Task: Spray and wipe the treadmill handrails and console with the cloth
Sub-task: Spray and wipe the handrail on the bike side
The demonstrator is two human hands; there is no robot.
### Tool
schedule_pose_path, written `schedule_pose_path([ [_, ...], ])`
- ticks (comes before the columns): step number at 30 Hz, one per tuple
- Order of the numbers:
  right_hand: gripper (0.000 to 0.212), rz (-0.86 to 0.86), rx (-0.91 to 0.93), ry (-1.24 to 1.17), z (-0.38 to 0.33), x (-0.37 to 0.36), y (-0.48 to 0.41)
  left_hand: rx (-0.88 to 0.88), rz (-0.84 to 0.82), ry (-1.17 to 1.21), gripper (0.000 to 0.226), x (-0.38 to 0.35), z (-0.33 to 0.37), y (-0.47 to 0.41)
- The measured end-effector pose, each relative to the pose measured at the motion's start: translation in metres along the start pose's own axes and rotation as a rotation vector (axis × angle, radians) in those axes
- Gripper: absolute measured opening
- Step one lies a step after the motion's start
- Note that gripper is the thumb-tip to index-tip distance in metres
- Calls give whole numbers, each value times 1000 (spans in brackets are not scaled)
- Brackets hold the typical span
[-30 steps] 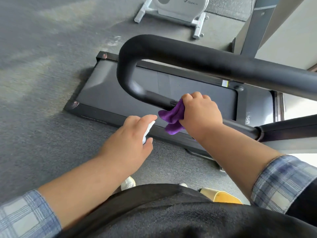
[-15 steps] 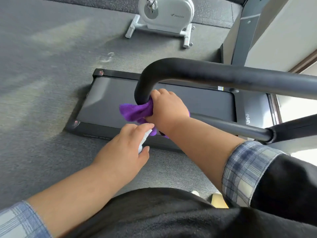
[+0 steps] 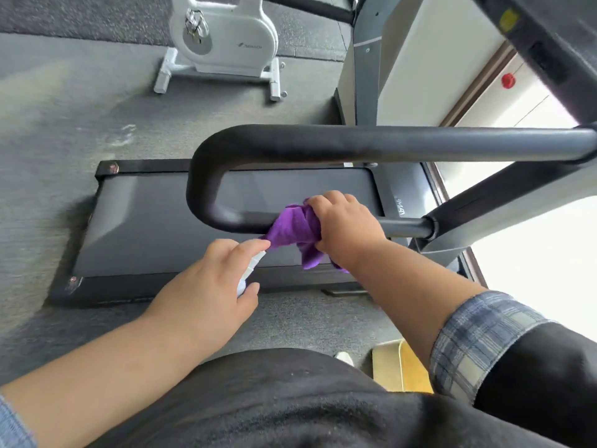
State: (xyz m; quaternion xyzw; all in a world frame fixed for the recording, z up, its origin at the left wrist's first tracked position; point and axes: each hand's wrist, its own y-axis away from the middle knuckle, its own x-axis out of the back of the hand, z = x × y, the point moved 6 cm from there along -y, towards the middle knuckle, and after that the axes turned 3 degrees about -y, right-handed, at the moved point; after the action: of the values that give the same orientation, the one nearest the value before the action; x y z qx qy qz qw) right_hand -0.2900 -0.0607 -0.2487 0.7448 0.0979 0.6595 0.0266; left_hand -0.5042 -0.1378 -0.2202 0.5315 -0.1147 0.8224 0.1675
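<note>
Right hand (image 3: 345,223): fingers curled round crumpled purple cloth (image 3: 292,231), pressed on smooth black tubular handrail (image 3: 226,218).
Left hand (image 3: 210,286): white spray bottle (image 3: 250,270) is gripped.

Purple cloth (image 3: 292,229), blk handrail (image 3: 290,145), blue plaid sleeve (image 3: 478,337), wht bike (image 3: 223,37).

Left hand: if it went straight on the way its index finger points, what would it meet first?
Most likely the purple cloth, which the right hand grips around the handrail; the left hand looks close, though depth is unclear.
</note>
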Motion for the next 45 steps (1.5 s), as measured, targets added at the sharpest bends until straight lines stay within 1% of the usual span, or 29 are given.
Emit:
schedule_pose_path([
  [2, 84, 28, -66, 26, 26, -1, 8, 3, -2, 14, 59, 0, -3, 0],
  [4, 78, 61, -95, 27, 38, -2, 11, -8, -2, 4, 59, 0, -6, 2],
  [6, 72, 75, -94, 39, 35, -4, 9, -17, -7, -6, 60, -1, -12, 5],
  [8, 71, 75, -96, 56, 26, -4, 6, -3, -21, 12, 59, -1, -19, 9],
  [12, 61, 56, -112, 69, 14, -6, 0, 55, -43, 49, 59, -1, -36, 19],
  [14, 60, 40, -105, 76, 4, -4, -2, 84, -49, 63, 59, 0, -44, 24],
  [17, 58, 18, -62, 53, -26, 0, -6, 118, -50, 64, 58, 1, -53, 30],
  [20, 59, 9, 40, -6, -86, 2, -19, 129, -53, 48, 59, 3, -56, 34],
  [22, 60, 40, 85, -79, -127, 2, -27, 128, -65, 30, 59, 4, -58, 36],
  [25, 59, 129, 86, -152, -143, 2, -32, 137, -93, 7, 59, 4, -57, 39],
  [30, 60, 168, 197, -40, -121, -3, -28, 96, -102, 7, 61, -1, -36, 23],
  [33, 65, 173, 180, 31, -98, -10, -28, 27, -119, -3, 63, -7, -13, 12],
  [36, 82, 130, 152, 36, -59, -12, -22, 0, -125, -14, 61, -16, 5, 2],
  [39, 89, 111, 106, 32, -9, -13, -10, 20, -131, -23, 58, -24, 21, -8],
  [42, 105, 86, 33, 45, 45, -14, 4, 24, -151, -34, 57, -30, 41, -18],
  [43, 104, 81, 16, 37, 63, -13, 9, 28, -155, -35, 57, -30, 49, -22],
  [45, 88, 62, -22, 28, 96, -9, 19, 33, -158, -20, 56, -30, 63, -28],
])
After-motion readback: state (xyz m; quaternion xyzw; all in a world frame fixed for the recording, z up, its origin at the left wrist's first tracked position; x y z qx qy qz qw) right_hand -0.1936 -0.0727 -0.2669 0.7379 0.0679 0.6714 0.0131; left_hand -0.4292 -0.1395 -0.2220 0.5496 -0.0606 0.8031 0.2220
